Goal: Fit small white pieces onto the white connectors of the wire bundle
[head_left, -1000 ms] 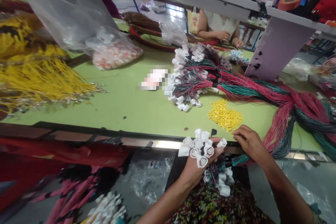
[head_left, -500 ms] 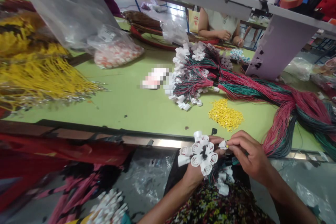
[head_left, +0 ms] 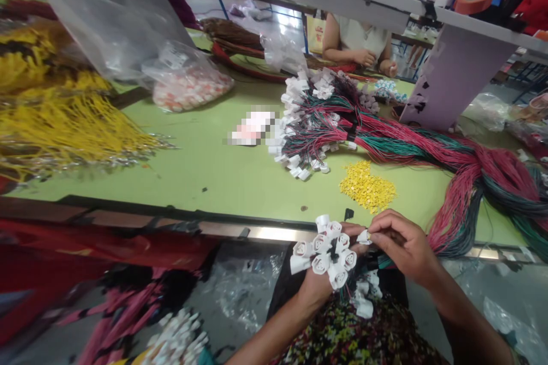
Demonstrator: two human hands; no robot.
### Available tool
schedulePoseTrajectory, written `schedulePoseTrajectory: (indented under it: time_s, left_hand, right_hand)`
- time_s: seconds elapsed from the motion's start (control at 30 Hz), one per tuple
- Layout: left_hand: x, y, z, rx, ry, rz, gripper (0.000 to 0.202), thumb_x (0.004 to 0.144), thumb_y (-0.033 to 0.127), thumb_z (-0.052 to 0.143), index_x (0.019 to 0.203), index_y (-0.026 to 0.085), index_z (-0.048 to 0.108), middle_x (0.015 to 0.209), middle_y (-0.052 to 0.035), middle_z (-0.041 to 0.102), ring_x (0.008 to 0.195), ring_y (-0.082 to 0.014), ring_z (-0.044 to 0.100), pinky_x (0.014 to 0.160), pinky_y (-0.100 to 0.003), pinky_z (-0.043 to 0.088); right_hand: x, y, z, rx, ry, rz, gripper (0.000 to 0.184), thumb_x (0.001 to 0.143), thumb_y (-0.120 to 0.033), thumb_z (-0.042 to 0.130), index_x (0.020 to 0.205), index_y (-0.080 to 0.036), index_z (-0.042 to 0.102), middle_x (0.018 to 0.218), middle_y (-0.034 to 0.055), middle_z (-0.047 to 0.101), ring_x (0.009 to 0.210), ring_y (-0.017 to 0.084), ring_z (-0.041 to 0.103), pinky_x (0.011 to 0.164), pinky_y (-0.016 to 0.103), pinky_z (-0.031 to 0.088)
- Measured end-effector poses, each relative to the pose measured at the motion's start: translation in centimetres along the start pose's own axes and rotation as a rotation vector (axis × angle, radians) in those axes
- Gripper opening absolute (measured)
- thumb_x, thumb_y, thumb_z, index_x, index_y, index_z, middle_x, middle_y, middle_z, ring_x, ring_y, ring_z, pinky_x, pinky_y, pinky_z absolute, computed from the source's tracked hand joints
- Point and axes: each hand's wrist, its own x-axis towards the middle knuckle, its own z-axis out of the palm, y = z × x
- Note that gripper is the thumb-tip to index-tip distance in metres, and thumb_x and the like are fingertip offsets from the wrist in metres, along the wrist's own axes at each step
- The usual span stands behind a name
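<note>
My left hand (head_left: 319, 285) is closed around a bunch of white plastic connectors (head_left: 327, 251) on red and green wires, held just below the table's front edge. My right hand (head_left: 405, 245) pinches at one white connector (head_left: 364, 236) at the right of that bunch, fingertips pressed together; a tiny yellow piece seems to sit between them. More white connectors (head_left: 363, 299) hang under my hands. A small heap of yellow pieces (head_left: 368, 187) lies on the green table (head_left: 222, 174) just beyond my hands.
A long bundle of red and green wires (head_left: 428, 151) with white connectors (head_left: 299, 125) crosses the table to the right. Yellow wire bundles (head_left: 64, 125) lie left, a bag of pale parts (head_left: 190, 85) behind. Another person (head_left: 363, 45) sits opposite. A shelf post (head_left: 449, 80) stands at right.
My right hand left the yellow heap and came back to the connector bunch, closing on one connector. My left hand turned the bunch slightly.
</note>
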Motion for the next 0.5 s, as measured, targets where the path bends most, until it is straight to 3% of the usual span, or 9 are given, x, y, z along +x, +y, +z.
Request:
schedulePoseTrajectory:
  time_s: [0.2,0.5]
  left_hand:
    - [0.1,0.3,0.2,-0.035,0.019,-0.025,0.03,0.083,0.047,0.072,0.098,0.022,0.079,0.085,-0.0075,0.08,0.09,-0.029,0.073,0.089,-0.042,0.058]
    - [0.1,-0.7,0.1,0.079,0.028,-0.045,0.026,0.079,0.044,0.074,0.098,0.027,0.08,0.085,-0.0072,0.08,0.093,-0.0309,0.073,0.08,-0.041,0.061]
  right_hand:
    - [0.4,0.7,0.0,0.267,-0.018,0.155,0.011,0.087,-0.031,0.074,0.089,-0.022,0.069,0.085,0.0006,0.066,0.079,0.013,0.064,0.071,0.025,0.052]
    - [0.7,0.9,-0.5,0.29,-0.082,0.298,0.02,0.082,-0.036,0.079,0.086,-0.02,0.067,0.079,-0.0008,0.068,0.069,0.011,0.062,0.065,0.022,0.05]
